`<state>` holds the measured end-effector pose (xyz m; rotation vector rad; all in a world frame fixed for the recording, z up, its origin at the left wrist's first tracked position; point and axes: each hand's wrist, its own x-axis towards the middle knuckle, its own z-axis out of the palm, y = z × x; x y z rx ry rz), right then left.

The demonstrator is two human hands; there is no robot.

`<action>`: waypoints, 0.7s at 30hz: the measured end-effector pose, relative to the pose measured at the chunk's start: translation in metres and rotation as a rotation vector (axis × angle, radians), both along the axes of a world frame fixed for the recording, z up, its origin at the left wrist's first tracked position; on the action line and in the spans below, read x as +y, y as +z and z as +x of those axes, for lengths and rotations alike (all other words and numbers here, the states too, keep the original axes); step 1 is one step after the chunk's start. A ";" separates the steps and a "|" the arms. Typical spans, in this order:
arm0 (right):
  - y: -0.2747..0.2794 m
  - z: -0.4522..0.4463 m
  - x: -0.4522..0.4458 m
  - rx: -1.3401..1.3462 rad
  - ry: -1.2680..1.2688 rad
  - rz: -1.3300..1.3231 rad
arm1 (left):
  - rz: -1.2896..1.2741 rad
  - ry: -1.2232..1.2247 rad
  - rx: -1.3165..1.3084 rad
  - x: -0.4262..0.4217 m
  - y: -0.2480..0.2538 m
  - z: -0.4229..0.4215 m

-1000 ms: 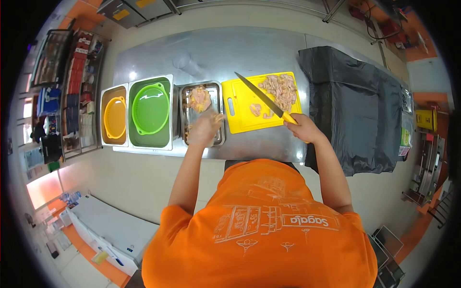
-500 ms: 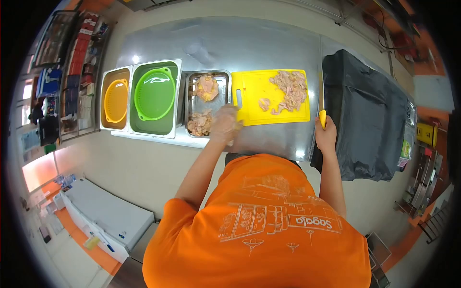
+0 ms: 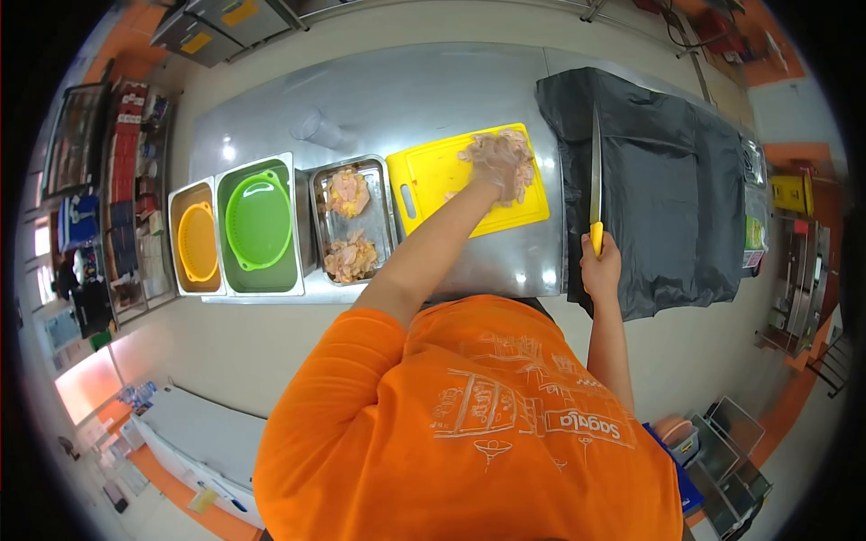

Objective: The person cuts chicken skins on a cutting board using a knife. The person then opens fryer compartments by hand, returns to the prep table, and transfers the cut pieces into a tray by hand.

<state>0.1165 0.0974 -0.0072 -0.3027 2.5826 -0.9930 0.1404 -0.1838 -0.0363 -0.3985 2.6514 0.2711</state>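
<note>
On the yellow cutting board (image 3: 433, 185) lies a heap of pale raw meat pieces (image 3: 514, 149), which looks like chicken. My left hand (image 3: 492, 171), in a clear plastic glove, reaches onto this heap and touches it; its fingers blend with the meat and are smeared. My right hand (image 3: 602, 270) is closed round the yellow handle of a long knife (image 3: 596, 167). The blade points away from me, above the black plastic sheet. Left of the board, a metal tray (image 3: 393, 230) holds two piles of meat, the far pile (image 3: 348, 192) and the near pile (image 3: 352, 256).
Two metal pans stand at the left, one with a green basket (image 3: 259, 219), the other with an orange basket (image 3: 198, 242). A clear container (image 3: 316, 129) sits behind the tray on the steel table (image 3: 397, 90). Black plastic sheeting (image 3: 672, 198) covers the surface at right.
My left hand has moved from beside the tray, right and away from me, onto the meat heap. My right hand keeps the knife, now over the black sheet. The view has turned.
</note>
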 end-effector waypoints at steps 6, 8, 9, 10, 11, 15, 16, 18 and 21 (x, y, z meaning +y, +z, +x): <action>-0.012 -0.004 0.010 -0.008 -0.011 -0.010 | -0.080 -0.021 0.092 0.001 -0.063 0.009; -0.014 -0.005 0.008 0.012 0.005 -0.022 | -0.048 0.057 0.167 0.006 -0.093 0.018; -0.016 -0.006 0.008 0.014 0.018 -0.027 | -0.032 0.097 0.205 0.007 -0.102 0.022; -0.018 -0.007 0.006 0.017 0.030 -0.033 | 0.039 0.092 0.205 0.002 -0.110 0.024; -0.017 -0.007 0.002 0.018 0.044 -0.037 | 0.111 0.089 0.204 -0.005 -0.111 0.025; -0.007 -0.005 -0.012 -0.005 0.092 -0.034 | 0.387 0.234 0.269 -0.024 -0.078 0.040; -0.006 -0.005 -0.015 -0.015 0.109 -0.040 | 0.476 0.271 0.300 -0.028 -0.057 0.045; -0.004 -0.003 -0.022 -0.007 0.137 -0.035 | 0.655 0.344 0.366 -0.036 -0.018 0.056; -0.017 -0.004 -0.027 0.043 0.174 -0.042 | 0.724 0.284 0.471 -0.057 -0.001 0.070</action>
